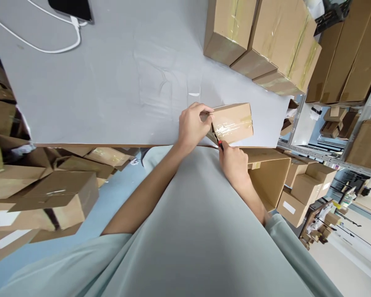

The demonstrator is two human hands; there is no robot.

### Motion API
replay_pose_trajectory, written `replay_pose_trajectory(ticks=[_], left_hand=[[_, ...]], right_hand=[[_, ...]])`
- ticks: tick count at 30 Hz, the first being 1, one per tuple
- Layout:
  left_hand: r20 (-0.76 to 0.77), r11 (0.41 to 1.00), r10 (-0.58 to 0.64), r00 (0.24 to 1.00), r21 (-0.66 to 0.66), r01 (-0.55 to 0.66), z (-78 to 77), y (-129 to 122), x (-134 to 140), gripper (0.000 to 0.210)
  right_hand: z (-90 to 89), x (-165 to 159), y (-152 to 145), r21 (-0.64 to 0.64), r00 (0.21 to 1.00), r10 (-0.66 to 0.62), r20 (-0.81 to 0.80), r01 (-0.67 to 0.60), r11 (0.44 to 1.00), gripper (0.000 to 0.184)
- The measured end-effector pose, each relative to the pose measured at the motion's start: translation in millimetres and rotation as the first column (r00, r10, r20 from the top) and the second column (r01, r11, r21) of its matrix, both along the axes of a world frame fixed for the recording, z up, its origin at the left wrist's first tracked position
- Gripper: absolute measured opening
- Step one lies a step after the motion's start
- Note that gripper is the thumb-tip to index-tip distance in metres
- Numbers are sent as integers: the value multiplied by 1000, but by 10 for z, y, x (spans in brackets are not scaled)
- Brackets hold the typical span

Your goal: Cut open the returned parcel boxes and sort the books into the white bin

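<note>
A small brown cardboard box with a glossy strip of clear tape (233, 119) is lying on the table just beyond the person's body, its taped strip running roughly left to right; its long axis is seeming to follow that line, though the slant of the view is making this hard to judge. The bare left hand (194, 127) is lying nearer, reaching in from the left end, its thumb and forefinger curling towards each other and seemingly pinching the box's left edge. The bare right hand (235, 163) is sitting on the body side of the box, fingers closing around a small red-and-black handled tool (220, 144), whose slim dark tip is pointing away from the body and leftward, at the box's near left corner. So the two hands are meeting at that one end, while the right end is lying untouched. Around them the pale grey covered table (111, 90) is stretching away to the left, where a black phone-like device (72, 8) is trailing a white cable (54, 51). Beyond the box, to the right, a row of larger taped brown cartons (266, 37) is standing. Below the table's left edge, opened brown cardboard cartons (58, 187) are piling up over a blue floor (123, 187).
</note>
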State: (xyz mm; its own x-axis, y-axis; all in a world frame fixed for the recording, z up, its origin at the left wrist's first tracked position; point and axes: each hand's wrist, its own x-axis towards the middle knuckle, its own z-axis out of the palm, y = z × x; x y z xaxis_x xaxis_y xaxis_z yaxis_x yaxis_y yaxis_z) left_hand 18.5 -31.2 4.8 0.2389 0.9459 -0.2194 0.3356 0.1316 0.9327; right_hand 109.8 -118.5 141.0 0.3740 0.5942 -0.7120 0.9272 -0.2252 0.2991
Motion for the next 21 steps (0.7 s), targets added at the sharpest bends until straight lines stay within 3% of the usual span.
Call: replay_pose_trajectory(ticks=[4, 8, 11, 14, 17, 21], left_hand=[[-9, 999, 38, 999, 9, -38, -66, 51, -20, 21], [-86, 992, 18, 996, 125, -7, -51, 93, -12, 25], [-148, 960, -46, 988, 266, 85, 42, 51, 153, 32], [-207, 895, -195, 959, 362, 260, 128, -52, 461, 31], [-279, 840, -297, 913, 379, 389, 143, -144, 758, 36], [-318, 845, -313, 895, 336, 415, 111, -173, 918, 48]], right_hand=[[181, 128, -161, 37, 998, -19, -53, 21, 999, 37], [306, 505, -362, 214, 988, -132, -76, 146, 966, 40], [230, 839, -409, 325, 970, -237, -48, 240, 915, 41], [132, 1070, -394, 384, 949, -309, -60, 308, 871, 40], [82, 1177, -384, 409, 934, -342, -101, 353, 842, 40], [9, 1231, -380, 416, 936, -321, -146, 352, 839, 42]])
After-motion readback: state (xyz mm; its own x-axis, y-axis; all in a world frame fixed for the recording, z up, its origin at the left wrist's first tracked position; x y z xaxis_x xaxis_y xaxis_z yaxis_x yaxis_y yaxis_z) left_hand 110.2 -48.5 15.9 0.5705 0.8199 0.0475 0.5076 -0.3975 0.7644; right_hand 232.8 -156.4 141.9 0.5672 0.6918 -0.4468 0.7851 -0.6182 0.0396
